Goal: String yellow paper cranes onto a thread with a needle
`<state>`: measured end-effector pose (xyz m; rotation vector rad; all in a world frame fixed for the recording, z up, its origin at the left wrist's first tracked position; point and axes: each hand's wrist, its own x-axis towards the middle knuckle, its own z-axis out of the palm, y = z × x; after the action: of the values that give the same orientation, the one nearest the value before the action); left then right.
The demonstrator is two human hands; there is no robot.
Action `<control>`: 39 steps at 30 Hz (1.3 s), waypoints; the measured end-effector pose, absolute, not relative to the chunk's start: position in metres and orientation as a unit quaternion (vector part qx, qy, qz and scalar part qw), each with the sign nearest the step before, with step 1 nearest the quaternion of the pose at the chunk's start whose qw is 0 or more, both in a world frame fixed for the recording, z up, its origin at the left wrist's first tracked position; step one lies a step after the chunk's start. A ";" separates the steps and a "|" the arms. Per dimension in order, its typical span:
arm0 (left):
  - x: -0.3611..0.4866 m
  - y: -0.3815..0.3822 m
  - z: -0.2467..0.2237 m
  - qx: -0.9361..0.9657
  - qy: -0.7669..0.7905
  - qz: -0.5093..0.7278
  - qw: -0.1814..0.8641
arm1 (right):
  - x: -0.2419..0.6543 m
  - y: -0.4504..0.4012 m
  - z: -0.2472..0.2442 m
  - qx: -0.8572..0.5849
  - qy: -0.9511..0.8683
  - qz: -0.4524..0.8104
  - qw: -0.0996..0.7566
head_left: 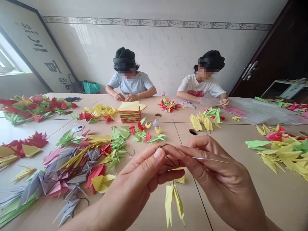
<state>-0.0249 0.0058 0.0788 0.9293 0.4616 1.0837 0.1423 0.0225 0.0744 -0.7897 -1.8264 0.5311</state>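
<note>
In the middle of the view, my left hand [146, 170] pinches a dark thread [169, 159] between thumb and forefinger, with a loop of it over the fingertips. My right hand [211, 170] meets it fingertip to fingertip and grips a thin silver needle [210, 159], whose end points right. Below my hands a yellow folded paper piece [173, 202] hangs from the thread, its two long points downward. Part of another yellow piece [180, 176] shows just behind my fingers.
Folded paper in mixed colours [89, 157] covers the left side of the table [271, 199], with a yellow pile [286, 154] at the right. A stack of paper squares [129, 112] stands farther back. Two people [131, 83] sit across the table.
</note>
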 end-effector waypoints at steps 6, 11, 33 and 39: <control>-0.029 0.002 0.079 0.493 0.281 0.442 0.695 | 0.144 0.021 0.065 -0.323 -0.739 0.225 0.546; -0.020 0.003 0.076 0.406 0.231 0.457 0.757 | 0.147 0.019 0.061 -0.339 -0.710 0.201 0.584; -0.016 0.016 0.067 0.318 0.277 0.480 0.769 | 0.150 0.022 0.074 -0.281 -0.562 0.524 0.574; -0.015 0.018 0.064 0.354 0.353 0.481 0.721 | 0.148 0.025 0.077 -0.243 -0.506 0.666 0.492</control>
<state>-0.0152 0.0179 0.0635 0.7817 0.7798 1.0624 0.1483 0.0251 0.0769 -0.5890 -1.2271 1.6165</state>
